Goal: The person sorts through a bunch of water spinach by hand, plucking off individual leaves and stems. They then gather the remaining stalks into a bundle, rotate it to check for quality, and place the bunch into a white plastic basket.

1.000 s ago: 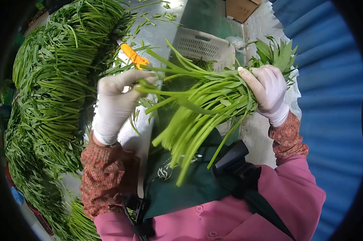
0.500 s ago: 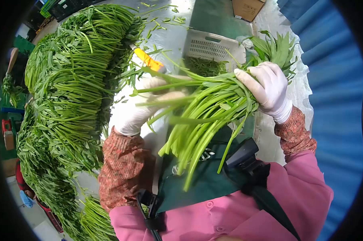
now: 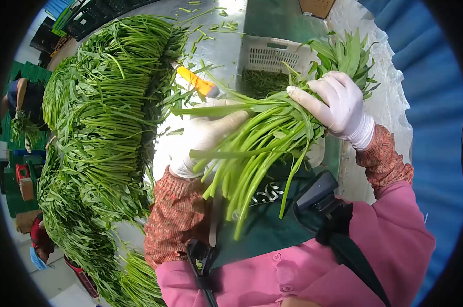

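Observation:
A bunch of water spinach (image 3: 262, 148) hangs in front of me, its leafy tops to the upper right and its cut stems fanning down and left. My white-gloved right hand (image 3: 336, 105) is closed around it just below the leaves. At the bunch's left side, my gloved left hand (image 3: 203, 135) has its thumb and forefinger closing on a few stems that stick out leftward. Stems partly cover those fingers. Just above the left hand lies a knife with an orange handle (image 3: 193, 80) on the metal table (image 3: 226, 51).
A long heap of water spinach (image 3: 101, 123) fills the left side. Beyond my hands stands a white perforated crate (image 3: 272, 53) with loose greens inside. A cardboard box (image 3: 317, 7) is at the top, and a blue curtain (image 3: 431, 128) hangs at right. Another person (image 3: 24, 102) stands at far left.
My left hand has shifted slightly right along the stems, and its fingers have drawn closer together. The right hand still grips the bunch. The whole view has shifted a little.

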The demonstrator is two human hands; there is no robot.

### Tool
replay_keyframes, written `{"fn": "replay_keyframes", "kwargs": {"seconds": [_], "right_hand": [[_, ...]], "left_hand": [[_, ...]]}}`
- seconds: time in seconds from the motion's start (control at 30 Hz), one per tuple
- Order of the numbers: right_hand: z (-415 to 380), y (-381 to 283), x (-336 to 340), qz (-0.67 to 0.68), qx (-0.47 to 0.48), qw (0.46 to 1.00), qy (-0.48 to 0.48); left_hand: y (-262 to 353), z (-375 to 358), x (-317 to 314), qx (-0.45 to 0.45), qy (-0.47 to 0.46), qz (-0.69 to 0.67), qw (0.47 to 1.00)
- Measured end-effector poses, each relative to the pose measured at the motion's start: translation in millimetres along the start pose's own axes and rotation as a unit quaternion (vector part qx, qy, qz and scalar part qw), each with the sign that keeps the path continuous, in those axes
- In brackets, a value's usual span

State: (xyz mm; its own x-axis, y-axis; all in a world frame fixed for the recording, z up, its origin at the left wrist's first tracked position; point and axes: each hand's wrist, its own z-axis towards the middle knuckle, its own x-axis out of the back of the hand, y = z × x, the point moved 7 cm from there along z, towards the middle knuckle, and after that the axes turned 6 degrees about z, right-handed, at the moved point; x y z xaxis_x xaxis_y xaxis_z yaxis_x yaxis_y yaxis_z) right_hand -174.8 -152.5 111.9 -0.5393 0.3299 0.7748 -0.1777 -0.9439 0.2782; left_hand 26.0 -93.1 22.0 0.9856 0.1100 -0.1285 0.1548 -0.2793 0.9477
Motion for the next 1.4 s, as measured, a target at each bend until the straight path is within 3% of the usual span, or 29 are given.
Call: {"fn": "replay_keyframes", "kwargs": {"seconds": [0.07,0.1,0.2,0.47,0.63,0.73,0.87,1.0,1.13,1.4], "right_hand": [[1.4,0.7,0.3,0.015,-0.007,1.0,-0.004],[1.2,1.2,-0.3,0.016,-0.01,1.0,-0.002],[0.1,2.7,-1.7,0.012,-0.011,1.0,0.0],[-5.5,7.2,-4.8,-0.009,-0.015,1.0,-0.005],[-5.5,5.9,-5.6,-0.017,-0.016,1.0,0.011],[-5.6,6.2,-5.0,-0.011,-0.017,1.0,0.015],[-4.3,4.3,-4.9,0.004,-0.018,1.0,0.01],[-2.2,2.7,-5.4,0.004,-0.019,1.0,0.011],[-2.0,3.7,-5.5,-0.006,-0.022,1.0,0.006],[-2.0,3.2,-8.6,-0.019,-0.022,1.0,-0.001]], "left_hand": [[-0.2,-1.9,-5.5,0.041,0.005,-0.093,0.995],[-9.9,3.8,-3.3,0.031,-0.028,-0.17,0.985],[-14.6,11.3,-3.2,-0.007,-0.016,-0.217,0.976],[2.5,-3.1,-6.7,-0.025,0.053,-0.05,0.997],[4.6,-3.4,-5.3,-0.011,0.047,0.016,0.999],[13.3,-4.9,-5.3,-0.072,0.007,0.04,0.997],[0.3,-2.2,-4.9,-0.04,0.0,-0.072,0.997],[-3.8,0.6,-4.5,-0.061,-0.016,-0.09,0.994],[-5.9,-3.6,-6.7,-0.074,-0.061,-0.196,0.976],[-4.3,-11.4,0.8,-0.035,0.041,-0.052,0.997]]}}
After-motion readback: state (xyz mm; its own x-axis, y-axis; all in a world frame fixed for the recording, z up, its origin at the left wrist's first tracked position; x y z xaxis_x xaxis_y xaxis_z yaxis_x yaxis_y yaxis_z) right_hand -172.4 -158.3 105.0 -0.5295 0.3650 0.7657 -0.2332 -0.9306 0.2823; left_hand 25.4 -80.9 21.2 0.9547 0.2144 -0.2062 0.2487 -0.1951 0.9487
